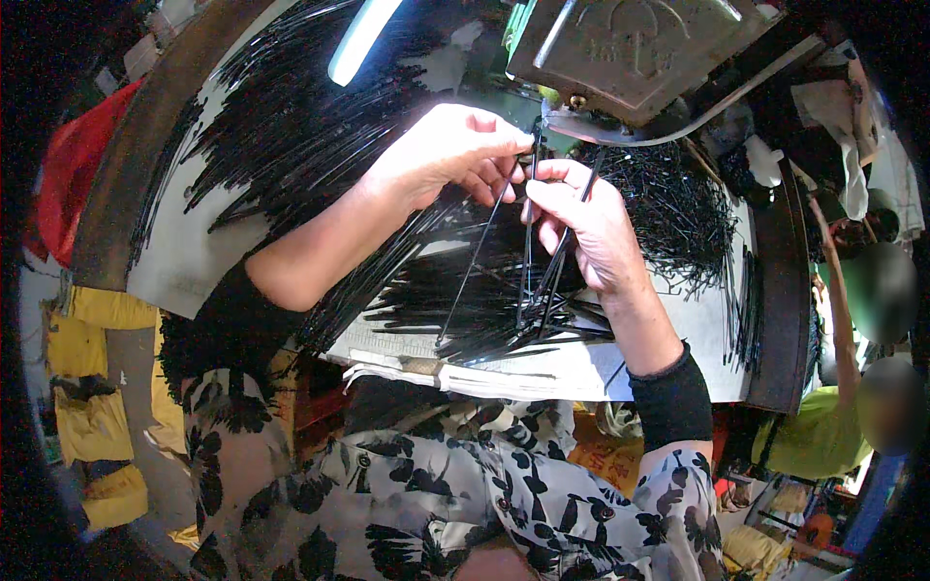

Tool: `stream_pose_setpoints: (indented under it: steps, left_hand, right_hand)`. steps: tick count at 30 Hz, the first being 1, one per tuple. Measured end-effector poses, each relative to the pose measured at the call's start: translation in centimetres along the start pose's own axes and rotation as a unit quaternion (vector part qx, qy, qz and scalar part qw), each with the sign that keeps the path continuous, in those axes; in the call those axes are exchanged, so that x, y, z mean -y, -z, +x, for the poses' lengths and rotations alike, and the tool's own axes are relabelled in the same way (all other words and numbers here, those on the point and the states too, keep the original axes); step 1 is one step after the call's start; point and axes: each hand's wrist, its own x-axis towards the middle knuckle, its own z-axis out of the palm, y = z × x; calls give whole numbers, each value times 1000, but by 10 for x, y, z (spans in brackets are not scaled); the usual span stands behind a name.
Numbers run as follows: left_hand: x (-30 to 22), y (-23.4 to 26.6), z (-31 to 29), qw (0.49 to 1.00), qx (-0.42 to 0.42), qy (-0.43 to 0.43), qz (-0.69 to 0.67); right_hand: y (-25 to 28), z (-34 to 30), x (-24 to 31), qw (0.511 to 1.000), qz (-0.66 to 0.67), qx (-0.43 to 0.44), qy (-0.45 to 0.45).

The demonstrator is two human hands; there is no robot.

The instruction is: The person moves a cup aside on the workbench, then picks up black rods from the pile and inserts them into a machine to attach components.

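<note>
Both my hands are raised close together under the front of a metal machine [644,58]. My left hand [441,155] pinches a thin black rod [481,247] that slants down toward the table. Beside it my right hand [593,225] is closed around several thin black rods [559,261], which hang below the fingers. Another thin black rod [528,242] stands nearly upright between the two hands, its top at the left fingertips by the machine. Exactly how the rods meet at the fingertips is hidden.
A large heap of black rods [291,107] covers the table's left, and a tangled pile of short black pieces [668,208] lies right. More rods [436,295] lie near the front. A bright tube lamp [363,39] hangs above. People [823,436] are at far right; yellow bundles [92,426] stand left.
</note>
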Motion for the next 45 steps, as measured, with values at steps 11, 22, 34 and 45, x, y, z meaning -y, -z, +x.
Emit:
stream_pose_setpoints:
  steps: [11, 22, 34, 45]
  left_hand:
    - [-2, 3, -4, 1000, -7, 5, 16]
    - [-21, -13, -15, 983, -65, 4, 169]
    - [-13, -10, -12, 984, 31, 25, 172]
    - [-13, -17, -11, 964, 54, 14, 258]
  right_hand:
    - [-6, 0, 2, 994, 93, 27, -50]
    - [-9, -15, 5, 984, 141, 32, -99]
    - [89, -96, 38, 981, -110, -149, -49]
    - [219, -140, 5, 693, -590, -412, -50]
